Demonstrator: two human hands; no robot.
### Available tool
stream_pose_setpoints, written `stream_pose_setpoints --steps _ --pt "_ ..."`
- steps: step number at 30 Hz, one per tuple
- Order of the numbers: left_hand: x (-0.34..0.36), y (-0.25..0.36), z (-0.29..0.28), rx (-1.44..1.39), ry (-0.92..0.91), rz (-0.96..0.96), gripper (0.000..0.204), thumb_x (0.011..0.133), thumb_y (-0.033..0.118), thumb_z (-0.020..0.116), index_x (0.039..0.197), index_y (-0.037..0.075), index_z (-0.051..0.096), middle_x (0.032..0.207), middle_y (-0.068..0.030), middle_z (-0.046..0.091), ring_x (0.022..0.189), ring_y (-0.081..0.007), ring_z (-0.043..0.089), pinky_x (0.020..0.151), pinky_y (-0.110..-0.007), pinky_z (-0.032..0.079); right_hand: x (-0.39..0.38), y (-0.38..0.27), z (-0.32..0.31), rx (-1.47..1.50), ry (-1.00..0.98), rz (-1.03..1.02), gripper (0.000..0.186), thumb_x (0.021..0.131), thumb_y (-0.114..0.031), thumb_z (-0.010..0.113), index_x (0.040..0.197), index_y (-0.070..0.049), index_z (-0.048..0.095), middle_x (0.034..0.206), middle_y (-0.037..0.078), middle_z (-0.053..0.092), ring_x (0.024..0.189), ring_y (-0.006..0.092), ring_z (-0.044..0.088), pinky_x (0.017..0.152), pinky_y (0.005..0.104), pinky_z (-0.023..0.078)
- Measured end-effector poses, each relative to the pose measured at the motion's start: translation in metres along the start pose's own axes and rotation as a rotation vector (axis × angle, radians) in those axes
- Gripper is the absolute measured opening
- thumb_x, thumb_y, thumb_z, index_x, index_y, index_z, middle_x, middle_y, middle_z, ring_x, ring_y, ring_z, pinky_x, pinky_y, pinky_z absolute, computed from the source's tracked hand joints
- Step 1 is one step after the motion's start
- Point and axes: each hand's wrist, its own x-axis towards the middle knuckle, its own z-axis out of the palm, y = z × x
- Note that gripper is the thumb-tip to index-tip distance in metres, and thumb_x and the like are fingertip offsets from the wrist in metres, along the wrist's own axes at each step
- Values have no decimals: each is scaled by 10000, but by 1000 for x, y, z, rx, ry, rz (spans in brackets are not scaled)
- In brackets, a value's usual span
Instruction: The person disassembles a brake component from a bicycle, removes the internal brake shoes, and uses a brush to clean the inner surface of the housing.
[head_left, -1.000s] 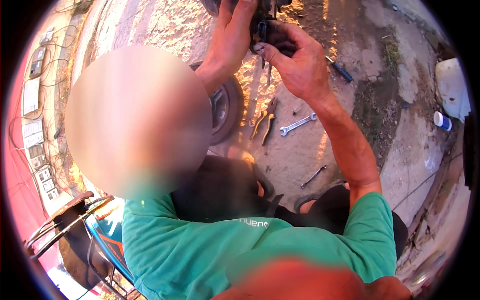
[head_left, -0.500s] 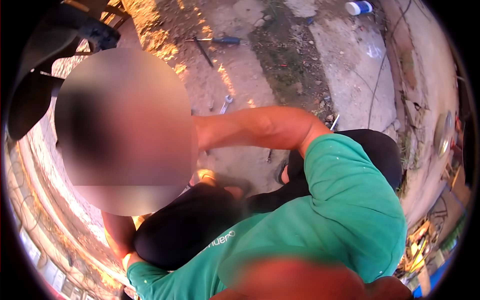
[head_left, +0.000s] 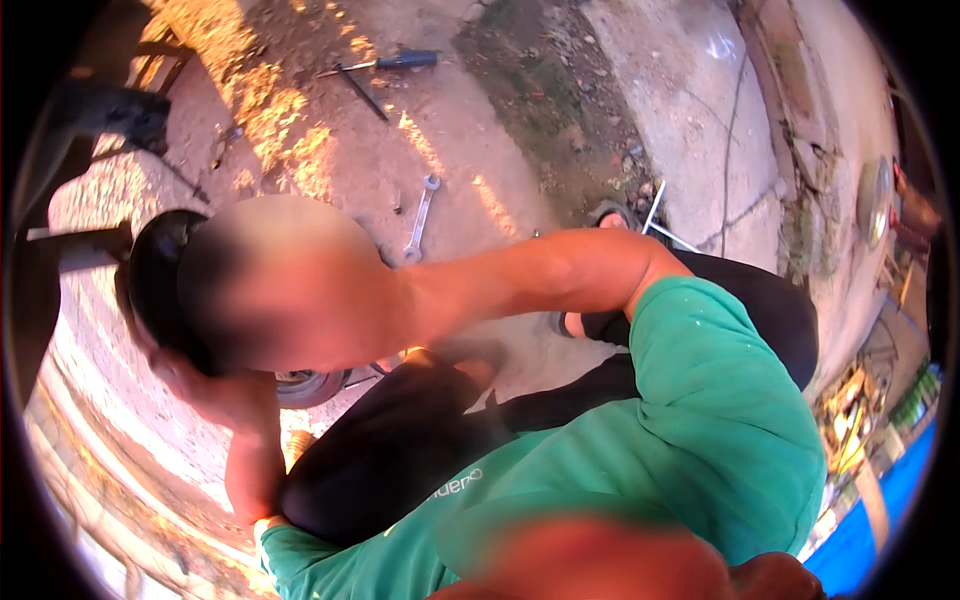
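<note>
A black round part (head_left: 155, 270) with a curved rim is tilted up in front of me on the left. My left hand (head_left: 205, 390) reaches its lower edge, the fingers wrapped against the rim. From the right, my other arm stretches across to the same part; my right hand (head_left: 330, 300) is smeared by a blurred patch, so its fingers cannot be made out. Below the part, near my knee, shows a piece of a round greyish thing (head_left: 310, 388), mostly hidden. An open-ended wrench (head_left: 422, 218) lies on the ground beyond my right forearm.
A blue-handled screwdriver (head_left: 400, 61) crosses a dark rod (head_left: 362, 95) on the ground farther off. A T-shaped metal tool (head_left: 655, 208) lies beside my right foot. Dark machinery (head_left: 100, 110) stands at the left, and a cracked wall base (head_left: 830, 130) runs along the right.
The black round part and more of my left hand have come into sight, with that hand higher at the rim. The view has shifted, showing the whole wrench and the T-shaped tool.
</note>
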Motion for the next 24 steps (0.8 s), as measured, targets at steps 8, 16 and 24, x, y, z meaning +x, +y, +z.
stream_pose_setpoints --steps 8,16,24 --pt "9 22 -21 -112 -116 141 958 988 661 320 1564 -91 180 1507 -346 399 1350 -456 503 1102 -571 467 -7 -16 22 25 167 -110 130 919 -232 632 925 -112 681 881 24 612 765 230 614 657 397 489" --pt "3 35 -75 -563 -183 -117 898 988 646 378 1539 -60 307 1517 -233 446 1385 -353 476 1160 -481 397 10 -60 39 -23 281 5 235 944 -321 611 965 -100 688 887 39 620 781 238 611 709 435 489" --pt "-5 14 -89 -855 -153 -398 792 1000 597 432 1514 -6 424 1469 -127 514 1357 -254 481 1160 -405 368 0 -95 44 15 -47 318 279 818 -112 750 1080 -55 672 976 107 674 786 302 676 659 378 546"
